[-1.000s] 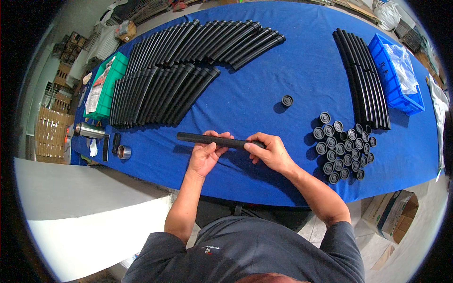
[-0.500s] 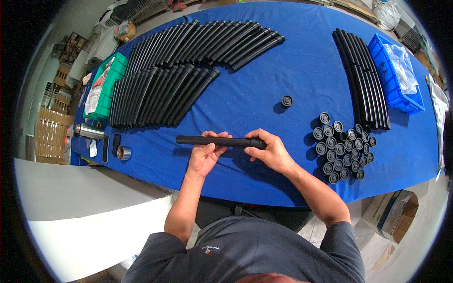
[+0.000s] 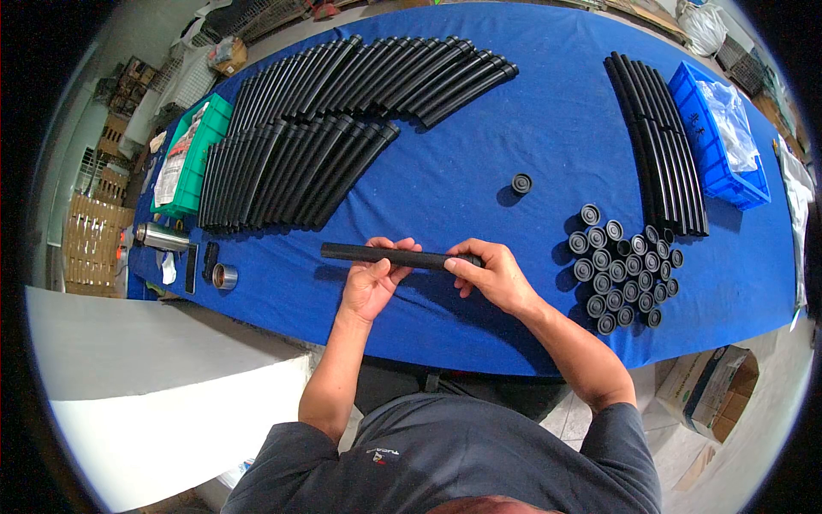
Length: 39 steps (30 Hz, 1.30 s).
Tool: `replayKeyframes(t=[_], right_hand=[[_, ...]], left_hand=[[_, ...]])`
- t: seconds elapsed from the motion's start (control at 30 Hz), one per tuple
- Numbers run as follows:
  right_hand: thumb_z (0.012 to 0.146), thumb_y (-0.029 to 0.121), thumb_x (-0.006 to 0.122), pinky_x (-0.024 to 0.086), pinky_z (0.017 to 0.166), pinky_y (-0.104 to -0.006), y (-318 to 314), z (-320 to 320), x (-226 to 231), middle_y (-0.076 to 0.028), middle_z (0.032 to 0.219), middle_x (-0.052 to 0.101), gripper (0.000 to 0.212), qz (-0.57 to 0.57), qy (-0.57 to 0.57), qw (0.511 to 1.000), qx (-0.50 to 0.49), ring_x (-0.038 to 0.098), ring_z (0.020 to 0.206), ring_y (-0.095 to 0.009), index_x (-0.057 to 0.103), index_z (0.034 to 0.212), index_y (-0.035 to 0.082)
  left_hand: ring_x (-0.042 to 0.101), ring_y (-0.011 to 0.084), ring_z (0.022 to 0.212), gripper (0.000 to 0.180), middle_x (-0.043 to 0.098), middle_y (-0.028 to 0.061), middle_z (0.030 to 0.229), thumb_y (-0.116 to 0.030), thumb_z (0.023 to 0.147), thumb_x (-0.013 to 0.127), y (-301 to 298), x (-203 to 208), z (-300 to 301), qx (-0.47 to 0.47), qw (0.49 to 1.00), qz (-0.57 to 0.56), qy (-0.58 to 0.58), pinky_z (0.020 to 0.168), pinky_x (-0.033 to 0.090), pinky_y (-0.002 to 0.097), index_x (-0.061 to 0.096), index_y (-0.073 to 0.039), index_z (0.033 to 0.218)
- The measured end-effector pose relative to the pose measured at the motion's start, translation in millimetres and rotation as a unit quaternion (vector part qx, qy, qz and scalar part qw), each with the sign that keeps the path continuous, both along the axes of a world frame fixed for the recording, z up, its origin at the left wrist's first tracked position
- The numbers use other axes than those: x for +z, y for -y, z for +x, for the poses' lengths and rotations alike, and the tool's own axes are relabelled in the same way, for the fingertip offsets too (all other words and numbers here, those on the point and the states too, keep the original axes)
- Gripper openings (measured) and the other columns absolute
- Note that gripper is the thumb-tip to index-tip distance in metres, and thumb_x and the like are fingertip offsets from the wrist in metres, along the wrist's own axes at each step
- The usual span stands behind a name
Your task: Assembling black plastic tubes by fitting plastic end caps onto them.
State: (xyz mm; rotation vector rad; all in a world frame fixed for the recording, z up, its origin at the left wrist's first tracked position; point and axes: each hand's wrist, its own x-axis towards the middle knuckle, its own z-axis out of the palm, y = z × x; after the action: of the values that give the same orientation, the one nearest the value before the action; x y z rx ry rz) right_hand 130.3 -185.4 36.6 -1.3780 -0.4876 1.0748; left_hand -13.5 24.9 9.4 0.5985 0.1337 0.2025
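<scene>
A black tube (image 3: pixel 342 252) is held almost level above the near middle of the blue cloth. My left hand (image 3: pixel 370 287) supports it from below, palm up, with the thumb and fingers around its middle. My right hand (image 3: pixel 497 276) is closed over the tube's right end, thumb in front and fingers behind, so the collar there is mostly hidden. To the right of that hand, round black caps (image 3: pixel 616 271) stand in a cluster. One single cap (image 3: pixel 521 183) lies apart, farther back.
Rows of capped black tubes (image 3: pixel 300 171) cover the left and back. Bare tubes (image 3: pixel 668 163) lie at right beside a blue crate (image 3: pixel 728 176). On the left are a green crate (image 3: pixel 210 141), a steel flask (image 3: pixel 163 237), a phone (image 3: pixel 192 269) and a metal cup (image 3: pixel 224 276).
My right hand has shifted its grip at the tube's right end, and its fingers now cover more of the collar. The tube's right end has dipped slightly. My left hand has hardly moved.
</scene>
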Motion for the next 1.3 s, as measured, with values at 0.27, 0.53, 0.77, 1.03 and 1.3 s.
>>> replayKeyframes(t=[0.27,0.53,0.77,1.03,1.3], right_hand=[[0.09,0.015,0.071,0.053,0.062,-0.0255,-0.9,-4.7,8.9,-0.005,0.085,0.064,0.03,0.033,0.015,0.999,-0.032,0.063,0.074,-0.01,0.063,0.113,-0.003],[0.09,0.014,0.07,0.055,0.062,-0.0262,-0.6,-5.0,5.8,-0.007,0.086,0.065,0.03,0.056,0.186,0.981,-0.024,0.064,0.073,-0.011,0.063,0.113,-0.004],[0.088,0.019,0.073,0.054,0.062,-0.0287,-0.5,-1.6,-8.3,-0.008,0.082,0.067,0.033,0.057,0.197,0.978,-0.031,0.067,0.073,-0.013,0.064,0.112,-0.002],[0.089,0.014,0.071,0.052,0.064,-0.0253,0.2,-3.0,8.2,-0.005,0.086,0.065,0.033,0.021,0.066,0.997,-0.017,0.063,0.072,-0.01,0.062,0.116,-0.004],[0.09,0.015,0.071,0.054,0.062,-0.0256,0.6,-2.0,10.0,-0.005,0.083,0.065,0.031,0.017,0.069,0.997,-0.025,0.063,0.073,-0.01,0.062,0.112,-0.004]], left_hand=[[0.053,0.0396,0.127,0.029,0.057,0.0263,0.13,-0.002,0.09,0.065,1.1,0.1,-0.6,0.01,1.0,0.021,-0.014,0.104,0.051,0.0484,0.056,-0.003,0.118],[0.052,0.0397,0.128,0.03,0.058,0.0263,0.129,-0.001,0.09,0.065,0.4,-1.3,-0.6,0.014,1.0,0.007,-0.008,0.105,0.05,0.0485,0.056,-0.003,0.118],[0.051,0.0395,0.129,0.03,0.058,0.0255,0.129,-0.001,0.089,0.066,2.3,3.5,1.6,0.008,1.0,-0.002,-0.025,0.107,0.048,0.0483,0.056,-0.003,0.118],[0.051,0.0395,0.129,0.03,0.058,0.0261,0.13,0.0,0.089,0.065,-0.5,-0.9,-0.4,0.007,1.0,0.002,-0.014,0.107,0.048,0.0487,0.056,-0.003,0.118],[0.05,0.0394,0.129,0.03,0.057,0.026,0.13,0.0,0.09,0.065,-0.4,-2.7,-0.6,0.012,1.0,-0.009,-0.005,0.107,0.048,0.0487,0.055,-0.002,0.119]])
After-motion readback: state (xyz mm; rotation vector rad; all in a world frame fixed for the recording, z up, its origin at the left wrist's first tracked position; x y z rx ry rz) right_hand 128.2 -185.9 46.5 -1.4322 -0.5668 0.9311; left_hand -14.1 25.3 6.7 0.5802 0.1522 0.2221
